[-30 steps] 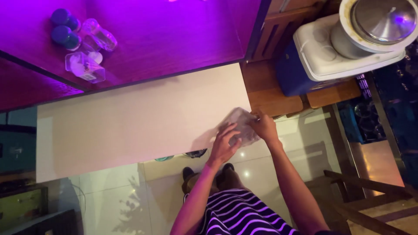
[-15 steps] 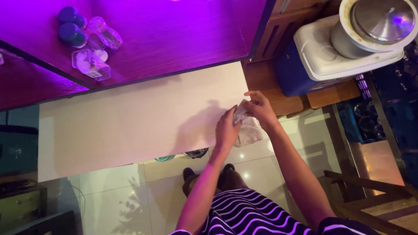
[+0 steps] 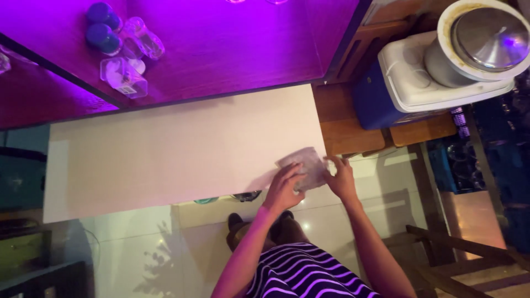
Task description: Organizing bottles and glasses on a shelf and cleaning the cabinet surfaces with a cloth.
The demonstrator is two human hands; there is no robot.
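cloth (image 3: 305,165) at white counter (image 3: 165,154) near-right corner, partly over edge. left hand (image 3: 284,187) fingers curled on its near-left side; right hand (image 3: 341,177) pinching right edge. long axis runs left-right between hands, both equally close.

Strong purple light falls from above onto the dark counter (image 3: 221,49); the floor (image 3: 138,259) is dim and slightly blurred.

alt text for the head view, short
Seen from above, a person's left hand and right hand hold a crumpled grey cloth on the near right corner of a white table, under purple light.
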